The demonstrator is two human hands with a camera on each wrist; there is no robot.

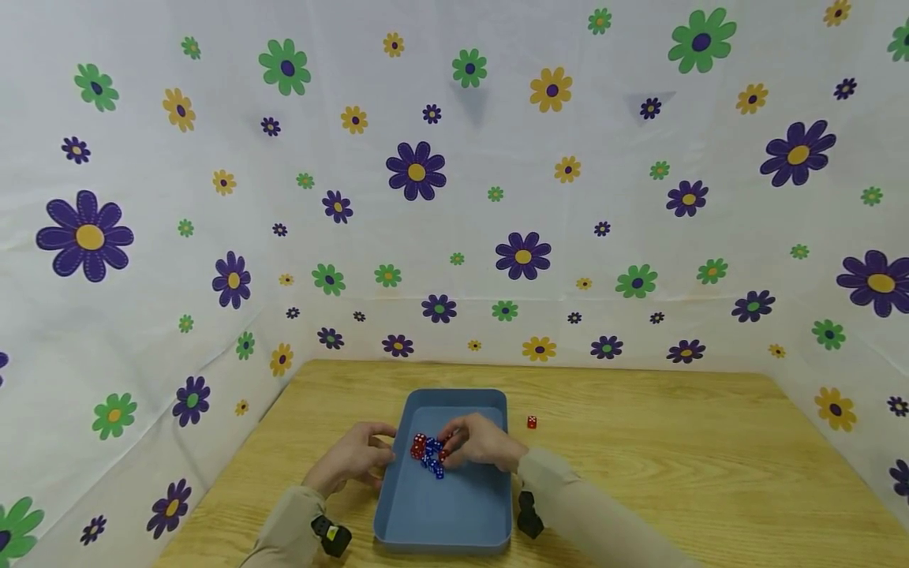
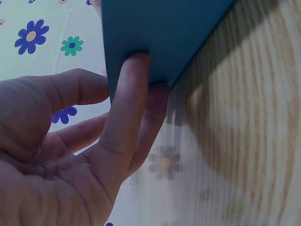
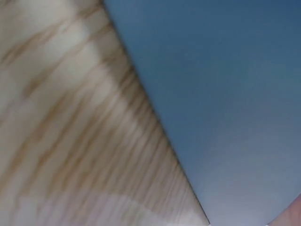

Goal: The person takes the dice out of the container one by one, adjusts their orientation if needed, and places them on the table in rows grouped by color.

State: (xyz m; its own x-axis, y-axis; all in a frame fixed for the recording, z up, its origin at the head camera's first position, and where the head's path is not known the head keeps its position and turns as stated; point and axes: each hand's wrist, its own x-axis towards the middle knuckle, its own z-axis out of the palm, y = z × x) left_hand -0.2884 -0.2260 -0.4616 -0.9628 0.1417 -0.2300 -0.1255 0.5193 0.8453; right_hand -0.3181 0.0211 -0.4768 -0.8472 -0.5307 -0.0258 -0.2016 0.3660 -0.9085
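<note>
A blue tray (image 1: 454, 513) lies on the table with a small pile of blue dice (image 1: 434, 467) and red dice (image 1: 418, 447) inside it. My left hand (image 1: 358, 456) is at the tray's left side, its fingers touching the outer wall. The left wrist view shows the fingertips (image 2: 134, 70) against that wall, with the thumb at its edge. My right hand (image 1: 479, 442) reaches over the right rim into the tray, thumb and fingers bent around the right side of the pile. Red shows by its fingertips; I cannot tell whether they pinch a die.
One red die (image 1: 532, 422) sits on the wooden table (image 1: 639, 457), to the right of the tray. A white sheet (image 1: 454, 213) printed with flowers hangs behind the table and at both sides. The tray's outer wall (image 3: 221, 103) fills much of the right wrist view.
</note>
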